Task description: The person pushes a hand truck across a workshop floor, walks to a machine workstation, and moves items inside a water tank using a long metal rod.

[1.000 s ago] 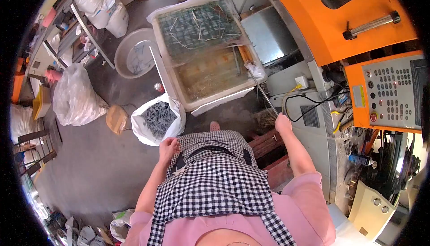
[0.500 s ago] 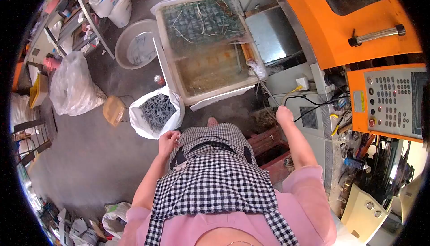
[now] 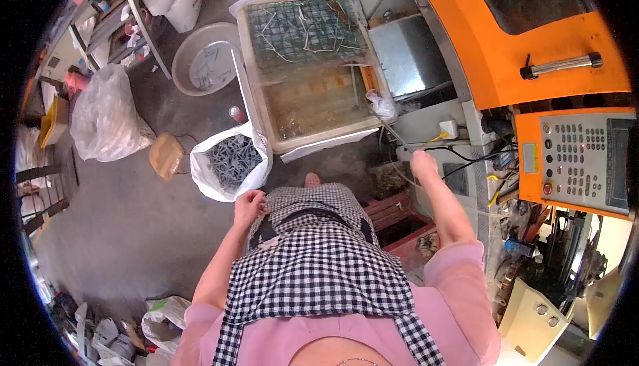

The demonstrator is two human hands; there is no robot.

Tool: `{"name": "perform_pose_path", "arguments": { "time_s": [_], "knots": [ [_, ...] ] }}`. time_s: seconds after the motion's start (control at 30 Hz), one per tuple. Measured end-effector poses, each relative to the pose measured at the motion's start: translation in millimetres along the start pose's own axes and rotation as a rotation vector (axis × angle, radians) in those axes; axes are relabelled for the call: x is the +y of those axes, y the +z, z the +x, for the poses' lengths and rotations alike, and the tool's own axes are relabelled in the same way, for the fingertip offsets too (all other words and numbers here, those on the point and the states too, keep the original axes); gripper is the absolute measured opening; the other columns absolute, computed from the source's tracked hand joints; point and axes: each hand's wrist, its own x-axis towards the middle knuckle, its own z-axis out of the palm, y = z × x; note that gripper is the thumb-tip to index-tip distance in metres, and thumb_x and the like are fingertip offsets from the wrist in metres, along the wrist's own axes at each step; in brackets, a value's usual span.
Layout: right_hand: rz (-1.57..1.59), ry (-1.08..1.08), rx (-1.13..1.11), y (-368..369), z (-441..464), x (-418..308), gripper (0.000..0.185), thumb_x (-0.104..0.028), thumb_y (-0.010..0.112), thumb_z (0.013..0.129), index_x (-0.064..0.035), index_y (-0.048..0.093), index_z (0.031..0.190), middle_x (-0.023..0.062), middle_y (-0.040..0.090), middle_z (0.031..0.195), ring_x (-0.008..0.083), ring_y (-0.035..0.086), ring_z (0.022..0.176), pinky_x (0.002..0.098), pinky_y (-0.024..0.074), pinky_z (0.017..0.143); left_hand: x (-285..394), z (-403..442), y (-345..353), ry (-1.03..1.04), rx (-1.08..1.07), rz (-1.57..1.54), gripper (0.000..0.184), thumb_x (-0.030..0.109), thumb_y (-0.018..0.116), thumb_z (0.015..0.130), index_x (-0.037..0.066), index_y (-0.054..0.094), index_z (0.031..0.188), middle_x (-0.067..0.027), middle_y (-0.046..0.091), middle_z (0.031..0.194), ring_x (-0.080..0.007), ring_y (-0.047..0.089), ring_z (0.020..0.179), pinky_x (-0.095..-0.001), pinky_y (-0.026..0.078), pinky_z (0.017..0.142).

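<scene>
Right hand (image 3: pixel 424 164) closed around thin rod (image 3: pixel 397 137); left hand (image 3: pixel 249 205) half curled

Largest first. Orange machine (image 3: pixel 496 76) along the right side. Ahead, tub (image 3: pixel 261 103) of murky liquid, green mesh (image 3: pixel 313 33) across its far half. White bag (image 3: pixel 205 181) of grey pieces (image 3: pixel 234 159) on the floor, just beyond the left hand. Rod slants from right hand toward the plastic-wrapped bundle (image 3: pixel 381 104) at the tub's near right corner; contact there unclear. Left fingers bent beside the apron (image 3: pixel 319 266); cannot tell whether they pinch anything.

Change: view shifted over the last second; right hand appears slightly nearer the tub, perhaps partly camera motion. Reading: rod not released, handling still under way.
</scene>
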Motion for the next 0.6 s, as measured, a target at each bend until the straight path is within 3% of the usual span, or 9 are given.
{"name": "perform_pose_path", "arguments": {
  "time_s": [0.6],
  "knots": [
    [-0.144,-0.019,-0.034,-23.4,16.8,-2.5,0.025,-0.013,0.044,0.08,-0.0059,0.062,0.096,0.0123,0.06,0.1,0.0275,0.058,0.094,0.037,0.0476,0.077,-5.4,-4.6,-2.5,0.004,-0.001,0.021,0.018,0.018,0.053,0.082,0.0,0.057,0.083,-0.004,0.057,0.067,-0.0091,0.054,0.049,-0.0204,0.041,0.041]
  ]
}}
